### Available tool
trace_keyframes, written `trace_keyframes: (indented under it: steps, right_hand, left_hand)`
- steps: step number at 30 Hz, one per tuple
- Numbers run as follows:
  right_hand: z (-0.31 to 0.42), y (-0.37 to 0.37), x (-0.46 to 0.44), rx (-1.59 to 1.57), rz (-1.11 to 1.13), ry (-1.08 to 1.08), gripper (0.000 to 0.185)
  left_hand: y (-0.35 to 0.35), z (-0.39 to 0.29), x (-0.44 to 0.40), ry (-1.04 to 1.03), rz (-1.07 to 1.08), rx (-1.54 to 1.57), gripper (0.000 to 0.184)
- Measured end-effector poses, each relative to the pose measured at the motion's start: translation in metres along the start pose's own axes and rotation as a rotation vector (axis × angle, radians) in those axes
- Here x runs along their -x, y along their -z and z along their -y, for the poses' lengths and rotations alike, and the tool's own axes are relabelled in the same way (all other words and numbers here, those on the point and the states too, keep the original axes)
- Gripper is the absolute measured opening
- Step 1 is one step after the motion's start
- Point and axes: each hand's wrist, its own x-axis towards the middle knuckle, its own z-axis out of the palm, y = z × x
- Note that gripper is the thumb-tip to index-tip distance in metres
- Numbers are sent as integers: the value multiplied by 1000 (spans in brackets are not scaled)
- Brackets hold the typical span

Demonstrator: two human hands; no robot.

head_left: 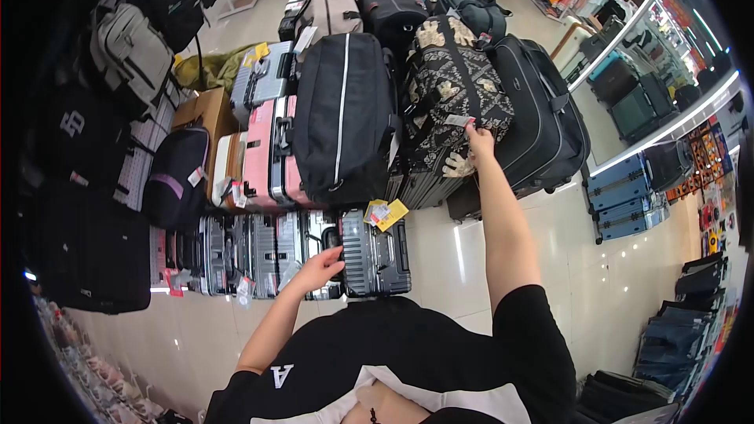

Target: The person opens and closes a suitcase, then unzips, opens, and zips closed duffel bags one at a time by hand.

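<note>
My right hand (480,141) reaches out to the patterned black and cream duffel bag (452,82), its fingers closed on a white and red tag (459,121) on the bag. Lower down, my left hand (319,268) is beside the ribbed grey suitcase (365,255), fingers partly bent and close together; whether they grip anything is too small to tell. A yellow tag (390,216) lies on top of that suitcase. Left of the patterned bag rests a black duffel bag (345,118) with a white zip line. On its right lies a large black suitcase (534,106).
Pink suitcases (263,149) and a silver one (269,71) stand to the left, near backpacks (129,55) on a rack. Blue suitcases (624,196) stand at the right by a mirror (636,94). Folded jeans (667,345) are at the lower right.
</note>
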Motion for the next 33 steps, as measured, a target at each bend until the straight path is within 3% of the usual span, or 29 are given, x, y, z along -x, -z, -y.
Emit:
trace_keyframes:
  steps: [2, 3, 5, 6, 10, 11, 13, 16, 18, 23, 28, 31, 33]
  right_hand:
    - [-24, -13, -13, -44, 58, 62, 54]
    - [6, 4, 19, -52, 114, 46, 55]
    - [-17, -13, -2, 2, 1, 162, 54]
    - [-4, 0, 5, -17, 142, 88, 74]
    - [12, 8, 7, -52, 119, 104, 52]
    - [8, 5, 6, -77, 38, 205, 39]
    - [10, 16, 8, -270, 262, 261, 38]
    - [5, 20, 4, -421, 477, 120, 35]
    - [12, 36, -1, -414, 650, -6, 30]
    - [40, 74, -22, -344, 934, -151, 29]
    - [77, 87, -37, -310, 1066, -97, 29]
    - [87, 84, -45, -301, 1096, -48, 28]
    - [116, 96, -45, -257, 1122, -62, 25]
  left_hand:
    - [3, 6, -8, 12, 15, -59, 54]
    - [1, 7, -15, 15, 17, -77, 54]
    - [-10, -1, -35, 28, 7, -49, 53]
    - [-20, 3, -49, 14, 17, -9, 52]
    - [-71, -43, -129, -49, 59, 73, 50]
    - [-88, -53, -151, -90, 65, 57, 51]
    - [-124, -75, -206, -143, -30, 274, 50]
    - [-154, -146, -269, 65, -140, 602, 58]
    - [-171, -184, -308, 108, -266, 940, 64]
    - [-163, -215, -381, 103, -347, 1248, 54]
    - [-156, -268, -377, 27, -494, 1034, 61]
    - [-145, -254, -411, 36, -782, 876, 50]
    - [-129, -256, -422, 61, -791, 861, 36]
